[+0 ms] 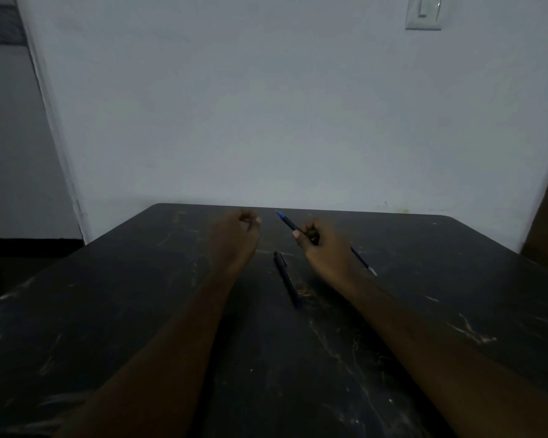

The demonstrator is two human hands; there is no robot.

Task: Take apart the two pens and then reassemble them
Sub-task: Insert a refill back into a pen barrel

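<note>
Blue pen [287, 221] pinched in our right hand [320, 245], angled toward the left hand [238, 229], likely for pulling apart. The left fingers curl, and we cannot tell round what. The black pen [286, 278] waits on the table [140, 279] between our forearms.

Blue pen barrel [287, 222] gripped in right hand [321, 245], tip angled up-left. Black pen [287, 278] laid flat on table [140, 279] between forearms. Thin blue refill [363, 261] laid flat right of hand, silver tip nearest.
</note>
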